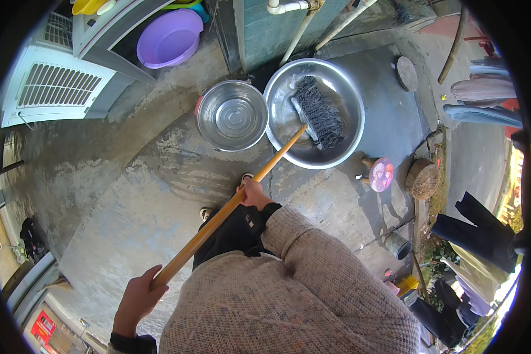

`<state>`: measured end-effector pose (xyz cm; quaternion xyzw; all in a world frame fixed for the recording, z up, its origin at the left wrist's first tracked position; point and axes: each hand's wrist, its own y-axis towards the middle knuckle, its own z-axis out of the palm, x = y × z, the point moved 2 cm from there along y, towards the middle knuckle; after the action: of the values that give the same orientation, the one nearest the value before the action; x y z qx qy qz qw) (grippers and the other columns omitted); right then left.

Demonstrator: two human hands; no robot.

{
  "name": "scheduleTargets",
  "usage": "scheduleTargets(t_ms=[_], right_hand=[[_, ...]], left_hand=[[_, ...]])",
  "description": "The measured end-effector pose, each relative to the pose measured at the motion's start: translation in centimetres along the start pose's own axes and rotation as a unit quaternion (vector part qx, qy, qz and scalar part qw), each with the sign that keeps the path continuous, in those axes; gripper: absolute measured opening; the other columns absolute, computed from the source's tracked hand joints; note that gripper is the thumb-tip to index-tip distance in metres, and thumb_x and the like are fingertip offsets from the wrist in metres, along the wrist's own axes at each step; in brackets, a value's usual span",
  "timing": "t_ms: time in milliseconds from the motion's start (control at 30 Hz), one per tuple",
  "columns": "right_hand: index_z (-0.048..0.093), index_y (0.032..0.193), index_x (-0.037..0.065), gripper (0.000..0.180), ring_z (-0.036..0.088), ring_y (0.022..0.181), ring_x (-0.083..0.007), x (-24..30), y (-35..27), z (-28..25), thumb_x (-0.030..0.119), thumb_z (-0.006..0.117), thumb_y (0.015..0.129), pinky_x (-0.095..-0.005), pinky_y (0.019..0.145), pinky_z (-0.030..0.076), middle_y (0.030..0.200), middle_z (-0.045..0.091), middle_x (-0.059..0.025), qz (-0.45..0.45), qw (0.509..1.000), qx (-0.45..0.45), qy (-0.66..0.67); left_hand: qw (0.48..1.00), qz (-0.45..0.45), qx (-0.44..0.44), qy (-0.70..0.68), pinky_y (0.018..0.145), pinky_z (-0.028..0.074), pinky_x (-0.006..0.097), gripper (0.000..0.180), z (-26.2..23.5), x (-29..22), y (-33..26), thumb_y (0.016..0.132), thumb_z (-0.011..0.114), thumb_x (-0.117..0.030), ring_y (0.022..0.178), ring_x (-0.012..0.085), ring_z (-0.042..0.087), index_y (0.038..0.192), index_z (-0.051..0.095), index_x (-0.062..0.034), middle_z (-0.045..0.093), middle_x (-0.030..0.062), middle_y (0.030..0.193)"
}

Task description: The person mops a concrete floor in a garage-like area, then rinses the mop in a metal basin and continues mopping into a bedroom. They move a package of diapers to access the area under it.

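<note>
A mop runs diagonally across the view, its long yellow handle (218, 221) sloping away from me. Its grey, shaggy mop head (321, 115) lies in a wide metal basin (355, 141) with some murky water in it. My left hand (138, 298) is closed around the top end of the handle, at the lower left. Farther down the shaft, my right hand (255, 194) grips it in front of my body. Touching the basin's left side is a metal bucket (209, 133), which seems to hold clear water.
A small round stool (381, 174) and a woven basket (422, 179) stand right of the basin. White pipes (298, 35) come down behind it. A purple tub (170, 38) sits at the upper left, near a white vented unit (59, 85). Clothes (478, 230) hang at the right.
</note>
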<state>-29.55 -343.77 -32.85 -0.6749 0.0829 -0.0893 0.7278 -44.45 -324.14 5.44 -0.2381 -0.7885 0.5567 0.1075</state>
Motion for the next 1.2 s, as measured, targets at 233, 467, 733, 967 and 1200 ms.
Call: scheduleTargets(t_ms=[233, 467, 733, 967, 1200], right_hand=[[0.047, 0.074, 0.004, 0.024, 0.054, 0.057, -0.0270, -2.5, 1.3, -1.3, 0.024, 0.053, 0.086, -0.0413, 0.052, 0.045, 0.062, 0.049, -0.0106, -0.009, 0.998, 0.046, 0.047], [0.043, 0.062, 0.008, 0.030, 0.049, 0.047, -0.0271, -6.3, 2.2, -0.6, 0.022, 0.053, 0.086, -0.0411, 0.050, 0.045, 0.053, 0.045, -0.0085, -0.025, 0.996, 0.063, 0.056], [0.040, 0.065, 0.010, 0.024, 0.043, 0.041, -0.0222, -7.0, -2.1, -2.3, 0.017, 0.055, 0.082, -0.0395, 0.040, 0.042, 0.052, 0.040, -0.0060, -0.129, 0.988, -0.010, 0.080], [0.040, 0.065, 0.010, 0.023, 0.046, 0.044, -0.0237, -6.9, -4.0, -1.6, 0.016, 0.057, 0.081, -0.0402, 0.042, 0.043, 0.053, 0.042, -0.0073, -0.169, 0.983, -0.034, 0.058], [0.041, 0.062, 0.010, 0.027, 0.046, 0.044, -0.0263, -1.9, -3.0, -1.7, 0.021, 0.055, 0.082, -0.0424, 0.046, 0.044, 0.050, 0.043, -0.0082, -0.141, 0.987, 0.003, 0.070]], left_hand=[[0.965, 0.081, -0.075, 0.238, 0.058, 0.049, 0.043, 0.046, 4.2, 1.9, -0.2, 0.074, 0.065, -0.021, 0.066, 0.0325, 0.062, 0.115, 0.049, -0.0077, 0.063, 0.0131, 0.073], [0.956, 0.159, -0.151, 0.194, 0.060, 0.049, 0.044, 0.038, 5.3, 11.6, 3.6, 0.072, 0.060, -0.016, 0.068, 0.0317, 0.061, 0.110, 0.054, -0.0112, 0.062, 0.0110, 0.075], [0.933, 0.250, -0.204, 0.157, 0.054, 0.048, 0.041, 0.032, 11.1, 21.9, 8.0, 0.071, 0.061, -0.019, 0.061, 0.0293, 0.060, 0.102, 0.056, -0.0139, 0.059, 0.0079, 0.071], [0.919, 0.303, -0.230, 0.104, 0.053, 0.048, 0.042, 0.028, 11.5, 23.5, 8.5, 0.071, 0.060, -0.018, 0.059, 0.0291, 0.059, 0.098, 0.055, -0.0130, 0.059, 0.0076, 0.069], [0.917, 0.294, -0.240, 0.121, 0.050, 0.047, 0.041, 0.024, 9.7, 17.7, 8.1, 0.074, 0.060, -0.019, 0.057, 0.0291, 0.059, 0.096, 0.054, -0.0113, 0.058, 0.0076, 0.066]])
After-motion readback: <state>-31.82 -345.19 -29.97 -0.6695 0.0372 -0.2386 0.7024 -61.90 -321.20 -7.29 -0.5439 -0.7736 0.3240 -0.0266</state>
